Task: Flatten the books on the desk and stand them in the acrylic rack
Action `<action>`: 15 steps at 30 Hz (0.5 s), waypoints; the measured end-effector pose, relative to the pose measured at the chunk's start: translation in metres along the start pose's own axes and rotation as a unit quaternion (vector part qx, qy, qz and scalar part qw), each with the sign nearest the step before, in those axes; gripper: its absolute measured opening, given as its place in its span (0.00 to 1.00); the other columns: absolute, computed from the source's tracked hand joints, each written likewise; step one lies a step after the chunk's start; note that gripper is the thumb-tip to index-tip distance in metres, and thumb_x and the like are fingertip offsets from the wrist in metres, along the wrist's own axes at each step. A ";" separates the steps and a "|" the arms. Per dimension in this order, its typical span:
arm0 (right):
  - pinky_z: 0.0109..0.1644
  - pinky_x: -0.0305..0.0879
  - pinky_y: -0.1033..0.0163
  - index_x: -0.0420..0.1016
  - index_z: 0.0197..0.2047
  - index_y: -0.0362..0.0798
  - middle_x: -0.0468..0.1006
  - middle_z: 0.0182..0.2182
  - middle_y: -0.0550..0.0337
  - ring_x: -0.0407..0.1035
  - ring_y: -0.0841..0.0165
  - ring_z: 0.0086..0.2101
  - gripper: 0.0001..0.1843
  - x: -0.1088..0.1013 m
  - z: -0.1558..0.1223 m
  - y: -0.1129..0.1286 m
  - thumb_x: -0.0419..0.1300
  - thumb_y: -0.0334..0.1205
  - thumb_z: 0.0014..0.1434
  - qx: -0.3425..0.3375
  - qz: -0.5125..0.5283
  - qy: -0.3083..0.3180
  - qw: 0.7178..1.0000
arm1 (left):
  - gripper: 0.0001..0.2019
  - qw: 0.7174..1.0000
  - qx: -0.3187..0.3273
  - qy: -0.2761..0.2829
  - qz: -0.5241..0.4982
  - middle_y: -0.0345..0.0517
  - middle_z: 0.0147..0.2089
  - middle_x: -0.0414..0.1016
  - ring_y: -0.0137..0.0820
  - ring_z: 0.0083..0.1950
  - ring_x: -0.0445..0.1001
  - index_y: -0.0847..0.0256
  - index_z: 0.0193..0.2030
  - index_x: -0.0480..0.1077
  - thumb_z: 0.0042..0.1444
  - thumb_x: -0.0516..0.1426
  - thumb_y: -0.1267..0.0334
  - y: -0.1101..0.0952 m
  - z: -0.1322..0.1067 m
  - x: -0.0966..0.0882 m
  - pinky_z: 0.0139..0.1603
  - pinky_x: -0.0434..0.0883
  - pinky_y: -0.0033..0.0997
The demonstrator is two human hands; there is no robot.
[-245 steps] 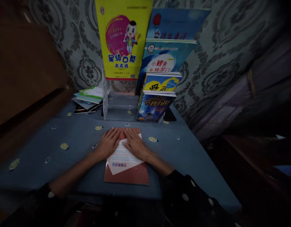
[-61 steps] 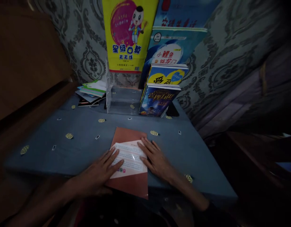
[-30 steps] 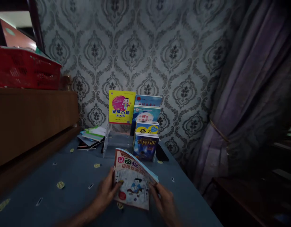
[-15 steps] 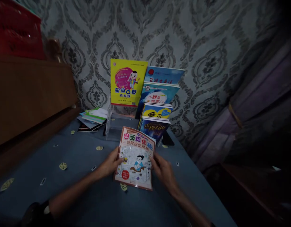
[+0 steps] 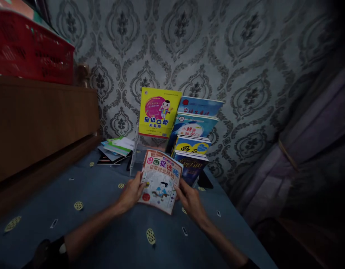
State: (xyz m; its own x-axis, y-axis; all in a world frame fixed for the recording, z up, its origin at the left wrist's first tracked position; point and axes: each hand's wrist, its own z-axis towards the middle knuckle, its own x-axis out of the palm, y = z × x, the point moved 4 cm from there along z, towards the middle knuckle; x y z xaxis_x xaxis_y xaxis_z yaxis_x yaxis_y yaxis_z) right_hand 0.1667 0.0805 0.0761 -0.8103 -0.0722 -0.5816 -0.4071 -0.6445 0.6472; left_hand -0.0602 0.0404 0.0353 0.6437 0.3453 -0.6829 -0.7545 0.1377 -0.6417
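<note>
I hold a thin children's picture book (image 5: 160, 181) with a white and orange cover, front side up and tilted toward me, just above the blue tablecloth (image 5: 105, 224). My left hand (image 5: 131, 193) grips its left edge and my right hand (image 5: 190, 200) grips its right edge. Right behind the book stands a clear acrylic rack (image 5: 136, 161) with a yellow book (image 5: 159, 112) at its back and three blue and yellow books (image 5: 194, 130) stepped on its right side.
A loose pile of thin booklets (image 5: 116, 148) lies left of the rack. A wooden cabinet (image 5: 40, 123) with a red basket (image 5: 29, 46) on top stands along the left. Patterned wallpaper is behind, a purple curtain (image 5: 309, 145) at right, and a dark phone (image 5: 205, 182) lies beside the rack.
Earlier the book lay back cover up under my flat hands. I picked it up, turned it front side up, and have moved it forward toward the rack.
</note>
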 end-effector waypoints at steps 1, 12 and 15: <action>0.32 0.73 0.61 0.75 0.45 0.47 0.83 0.32 0.53 0.76 0.61 0.29 0.19 -0.003 0.007 0.006 0.50 0.51 0.66 -0.011 0.002 -0.001 1.000 | 0.11 1.000 0.002 -0.006 0.018 0.49 0.37 0.78 0.42 0.38 0.79 0.59 0.52 0.63 0.64 0.52 0.63 -0.004 0.008 -0.006 0.38 0.69 0.33; 0.37 0.66 0.58 0.71 0.45 0.48 0.78 0.31 0.54 0.71 0.59 0.32 0.12 -0.067 0.146 0.084 0.50 0.42 0.66 -0.220 -0.176 -0.173 0.944 | 0.13 0.952 0.177 -0.245 0.049 0.48 0.40 0.78 0.42 0.45 0.79 0.60 0.57 0.62 0.68 0.53 0.63 -0.081 0.141 -0.144 0.49 0.71 0.37; 0.39 0.66 0.58 0.71 0.49 0.47 0.78 0.33 0.53 0.72 0.59 0.33 0.14 -0.065 0.166 0.087 0.48 0.40 0.67 -0.231 -0.175 -0.159 0.944 | 0.12 0.953 0.185 -0.239 0.038 0.51 0.48 0.78 0.43 0.53 0.77 0.60 0.56 0.64 0.67 0.53 0.63 -0.078 0.162 -0.153 0.56 0.69 0.40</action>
State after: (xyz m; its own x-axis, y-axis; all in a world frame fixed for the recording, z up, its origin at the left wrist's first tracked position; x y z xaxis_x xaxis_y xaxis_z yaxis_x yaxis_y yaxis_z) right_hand 0.1138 0.1554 0.2526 -0.7761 0.3909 -0.4949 -0.5055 -0.8548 0.1175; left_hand -0.1208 0.1271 0.2462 0.5198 0.7388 -0.4289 -0.8473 0.3815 -0.3695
